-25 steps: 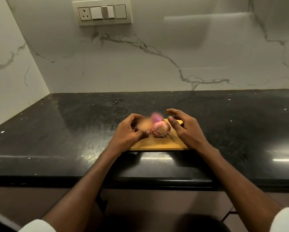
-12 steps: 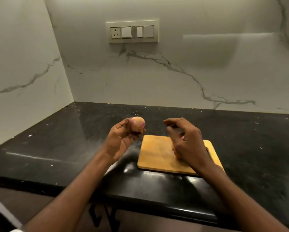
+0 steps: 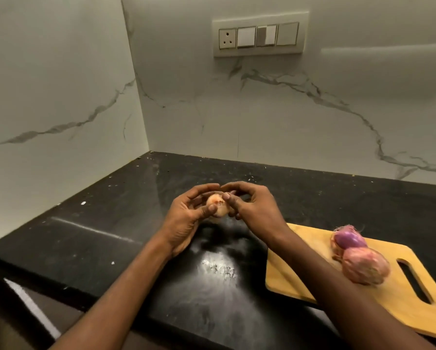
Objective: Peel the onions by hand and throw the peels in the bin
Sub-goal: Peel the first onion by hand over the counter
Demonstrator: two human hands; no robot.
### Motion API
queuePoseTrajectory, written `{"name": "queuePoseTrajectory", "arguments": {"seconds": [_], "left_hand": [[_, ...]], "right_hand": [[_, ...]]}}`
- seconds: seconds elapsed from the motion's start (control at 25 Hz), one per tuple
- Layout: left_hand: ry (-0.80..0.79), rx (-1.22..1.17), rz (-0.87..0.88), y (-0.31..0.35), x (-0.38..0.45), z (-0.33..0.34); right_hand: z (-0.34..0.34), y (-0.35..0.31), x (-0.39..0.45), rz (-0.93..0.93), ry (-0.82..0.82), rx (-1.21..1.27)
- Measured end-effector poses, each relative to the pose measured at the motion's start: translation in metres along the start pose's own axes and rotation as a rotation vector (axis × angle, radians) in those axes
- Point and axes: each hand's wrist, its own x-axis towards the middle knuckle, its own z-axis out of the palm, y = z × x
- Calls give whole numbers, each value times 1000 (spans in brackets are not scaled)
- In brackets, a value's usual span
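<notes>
A pale, papery-skinned onion (image 3: 217, 207) is held above the black counter, left of the board. My left hand (image 3: 186, 221) cups it from below and the left, with the thumb across its front. From the right my right hand (image 3: 252, 207) grips it, thumb tip pressed on its top. Two more onions lie on the wooden cutting board (image 3: 300, 269): a purple one (image 3: 349, 239) and, in front of it, a pinkish one (image 3: 366, 266) with its skin on. No bin is in view.
The black stone counter (image 3: 141, 223) runs into a corner of white marble walls. A switch and socket panel (image 3: 259, 37) is on the back wall. The counter's front edge (image 3: 67, 289) passes under my forearms.
My right hand left the board and joined the left hand on the onion. The view swung left, so the board and the two other onions now lie at the right.
</notes>
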Motion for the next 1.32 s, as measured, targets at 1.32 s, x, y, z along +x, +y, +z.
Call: {"name": "queuePoseTrajectory", "arguments": {"seconds": [1.32], "left_hand": [[-81, 256, -69, 0, -5, 8]], "right_hand": [[6, 22, 3, 171, -30, 37]]}}
